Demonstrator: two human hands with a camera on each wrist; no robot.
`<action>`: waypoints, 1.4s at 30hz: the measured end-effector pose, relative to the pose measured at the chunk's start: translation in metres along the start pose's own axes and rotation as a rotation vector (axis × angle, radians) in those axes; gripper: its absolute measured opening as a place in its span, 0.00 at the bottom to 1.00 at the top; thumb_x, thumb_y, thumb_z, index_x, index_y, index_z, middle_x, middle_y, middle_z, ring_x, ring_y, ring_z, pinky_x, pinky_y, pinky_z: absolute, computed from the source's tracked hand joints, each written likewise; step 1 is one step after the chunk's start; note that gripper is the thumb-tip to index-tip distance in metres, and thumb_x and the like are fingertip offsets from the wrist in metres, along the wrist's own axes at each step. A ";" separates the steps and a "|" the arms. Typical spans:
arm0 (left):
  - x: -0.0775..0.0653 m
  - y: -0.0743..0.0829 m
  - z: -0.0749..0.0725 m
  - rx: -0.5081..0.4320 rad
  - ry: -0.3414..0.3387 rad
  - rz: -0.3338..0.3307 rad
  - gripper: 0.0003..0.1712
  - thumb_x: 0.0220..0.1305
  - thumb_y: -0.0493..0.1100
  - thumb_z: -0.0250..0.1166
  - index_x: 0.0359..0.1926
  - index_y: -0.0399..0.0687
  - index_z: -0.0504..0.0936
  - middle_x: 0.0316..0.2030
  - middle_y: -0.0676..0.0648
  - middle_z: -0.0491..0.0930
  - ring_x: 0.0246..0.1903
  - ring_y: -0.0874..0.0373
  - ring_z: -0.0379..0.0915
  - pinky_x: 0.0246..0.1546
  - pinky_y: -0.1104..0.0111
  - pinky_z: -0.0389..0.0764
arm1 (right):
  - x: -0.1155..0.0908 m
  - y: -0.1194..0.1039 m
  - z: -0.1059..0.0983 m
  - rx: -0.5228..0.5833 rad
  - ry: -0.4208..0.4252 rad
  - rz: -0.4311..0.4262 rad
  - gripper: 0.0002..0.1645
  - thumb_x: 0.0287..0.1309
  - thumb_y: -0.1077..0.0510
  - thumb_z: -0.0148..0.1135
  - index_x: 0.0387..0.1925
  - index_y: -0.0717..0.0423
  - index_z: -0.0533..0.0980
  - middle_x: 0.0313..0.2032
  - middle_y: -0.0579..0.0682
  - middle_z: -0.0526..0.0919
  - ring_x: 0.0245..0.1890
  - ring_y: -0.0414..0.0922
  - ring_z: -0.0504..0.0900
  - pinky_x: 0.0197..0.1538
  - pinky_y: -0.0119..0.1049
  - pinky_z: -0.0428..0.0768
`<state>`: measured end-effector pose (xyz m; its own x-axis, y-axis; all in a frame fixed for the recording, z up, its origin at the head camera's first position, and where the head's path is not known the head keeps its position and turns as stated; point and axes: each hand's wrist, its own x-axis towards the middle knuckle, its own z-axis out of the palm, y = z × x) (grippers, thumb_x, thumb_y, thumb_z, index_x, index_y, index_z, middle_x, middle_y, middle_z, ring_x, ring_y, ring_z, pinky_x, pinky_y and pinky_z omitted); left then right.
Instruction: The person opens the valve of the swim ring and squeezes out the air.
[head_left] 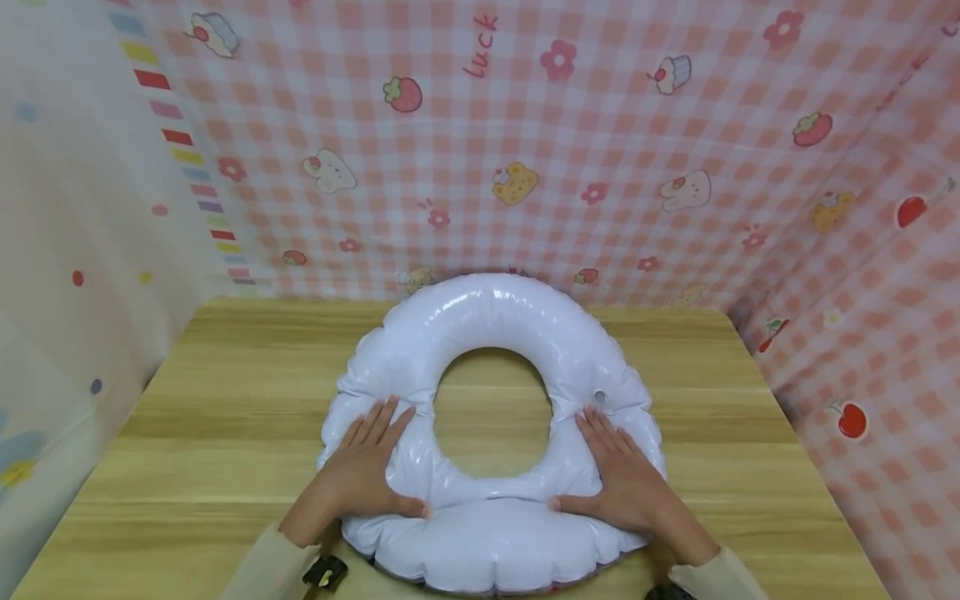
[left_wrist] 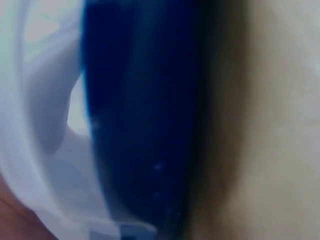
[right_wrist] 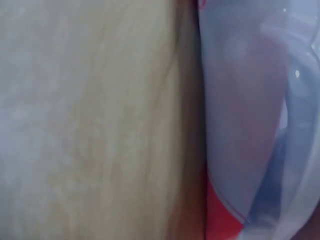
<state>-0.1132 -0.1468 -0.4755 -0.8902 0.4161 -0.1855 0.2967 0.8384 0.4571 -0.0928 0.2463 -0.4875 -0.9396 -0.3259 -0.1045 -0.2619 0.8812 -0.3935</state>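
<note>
A white inflatable swim ring [head_left: 491,542] lies on the table in the head view, puffed up, with creases along its seams. On its left side rests my left hand [head_left: 363,467], fingers straight and thumb pointing inward. My right hand [head_left: 626,479] presses flat on the right side the same way, its fingertips just below a small round valve [head_left: 600,397]. Up close in the left wrist view, the ring's edge shows a dark blue part [left_wrist: 142,115]. The right wrist view shows a clear and white edge with a red patch [right_wrist: 220,215].
The wood-grain table [head_left: 225,417] extends on both sides of the ring. Behind it hangs a pink checked curtain [head_left: 480,125] with cartoon prints, which also runs along the right. A pale curtain [head_left: 67,292] hangs at the left. A black strap [head_left: 326,573] sits by the left wrist.
</note>
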 end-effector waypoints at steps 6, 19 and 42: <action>-0.007 0.000 -0.002 -0.010 0.074 0.047 0.74 0.42 0.80 0.72 0.81 0.47 0.54 0.82 0.34 0.43 0.81 0.34 0.36 0.78 0.38 0.45 | -0.005 -0.001 -0.014 0.031 0.039 -0.031 0.73 0.46 0.16 0.64 0.80 0.55 0.54 0.82 0.57 0.50 0.81 0.58 0.51 0.78 0.61 0.56; 0.019 0.022 -0.049 -0.120 0.320 0.117 0.42 0.67 0.57 0.69 0.74 0.41 0.67 0.69 0.36 0.74 0.70 0.38 0.69 0.68 0.44 0.72 | 0.024 -0.022 -0.055 0.107 0.193 -0.168 0.45 0.63 0.37 0.68 0.73 0.55 0.67 0.73 0.58 0.70 0.74 0.61 0.67 0.72 0.61 0.69; 0.130 0.052 -0.075 -0.025 0.393 0.168 0.42 0.75 0.62 0.57 0.78 0.44 0.59 0.76 0.31 0.56 0.78 0.36 0.47 0.75 0.39 0.58 | 0.139 -0.049 -0.088 0.017 0.129 -0.092 0.51 0.67 0.29 0.55 0.78 0.56 0.59 0.80 0.62 0.53 0.80 0.62 0.53 0.78 0.63 0.58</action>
<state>-0.2393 -0.0755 -0.4109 -0.8959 0.3762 0.2364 0.4443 0.7600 0.4743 -0.2303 0.1879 -0.4022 -0.9328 -0.3569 0.0505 -0.3450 0.8436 -0.4116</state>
